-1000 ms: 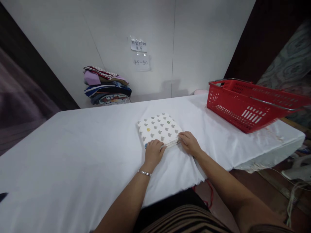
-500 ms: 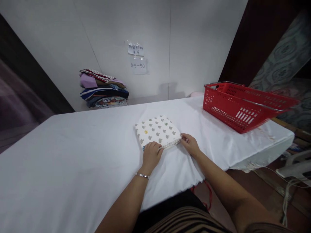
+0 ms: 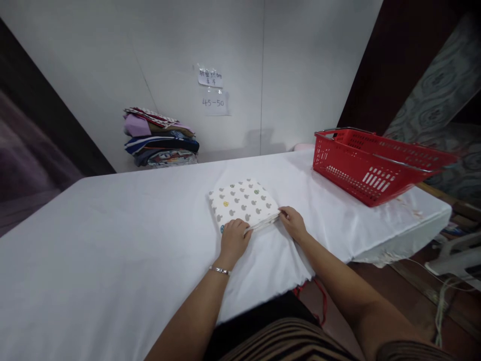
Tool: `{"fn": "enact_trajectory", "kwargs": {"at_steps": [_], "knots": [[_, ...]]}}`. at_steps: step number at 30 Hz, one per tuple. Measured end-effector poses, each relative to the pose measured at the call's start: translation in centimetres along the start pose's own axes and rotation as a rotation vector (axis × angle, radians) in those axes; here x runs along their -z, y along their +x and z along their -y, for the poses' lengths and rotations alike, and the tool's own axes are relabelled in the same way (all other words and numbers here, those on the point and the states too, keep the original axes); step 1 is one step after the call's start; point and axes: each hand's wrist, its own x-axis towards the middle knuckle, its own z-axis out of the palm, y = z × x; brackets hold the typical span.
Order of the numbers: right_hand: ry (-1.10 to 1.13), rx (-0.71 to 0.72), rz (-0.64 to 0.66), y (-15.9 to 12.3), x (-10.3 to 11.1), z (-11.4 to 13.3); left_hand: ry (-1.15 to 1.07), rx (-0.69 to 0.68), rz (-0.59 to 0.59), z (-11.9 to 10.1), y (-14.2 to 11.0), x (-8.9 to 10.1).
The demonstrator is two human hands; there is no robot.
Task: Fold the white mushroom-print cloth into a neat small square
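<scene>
A folded white cloth (image 3: pixel 244 200) lies flat on the white-covered table (image 3: pixel 131 240). Grey mushroom-like shapes cover it, with a few yellow, green and blue ones among them. My left hand (image 3: pixel 235 238), a silver bracelet at its wrist, grips the cloth's near left corner, fingers on top and thumb at the layered edge. At the near right corner, my right hand (image 3: pixel 293 221) pinches the same edge between thumb and fingers. The stacked layers show along the edge between both hands.
A red plastic basket (image 3: pixel 370 168) with metal handles stands at the table's right end. Folded clothes (image 3: pixel 161 138) are piled by the wall at the back left. Paper signs (image 3: pixel 214 103) hang on the wall. A white stool (image 3: pixel 454 258) and cables are at the lower right.
My right fingers have shifted from resting over the cloth's corner to pinching its edge. My left hand stays on its corner. The view has turned slightly.
</scene>
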Motion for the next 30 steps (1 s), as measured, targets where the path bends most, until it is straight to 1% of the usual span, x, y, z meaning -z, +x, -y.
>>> {"fn": "enact_trajectory", "kwargs": {"at_steps": [5,10,16,22,25,30], "knots": [[0.098,-0.069,0.058,0.2,-0.4,-0.3,0.004,-0.008,-0.009,0.1,-0.1,-0.1],[0.109,-0.118,0.089,0.4,-0.4,0.0,0.004,-0.016,-0.025,0.1,-0.2,-0.1],[-0.080,-0.162,0.054,0.2,0.2,1.3,-0.007,-0.010,-0.033,0.0,-0.2,0.0],[-0.136,-0.200,0.116,0.4,0.2,2.1,-0.016,-0.007,-0.033,0.0,-0.3,0.0],[-0.178,-0.189,0.154,1.0,0.3,2.4,-0.012,-0.007,-0.037,0.1,-0.4,0.0],[-0.289,-0.176,0.158,1.8,0.1,2.4,-0.013,-0.016,-0.043,0.1,-0.4,0.0]]}}
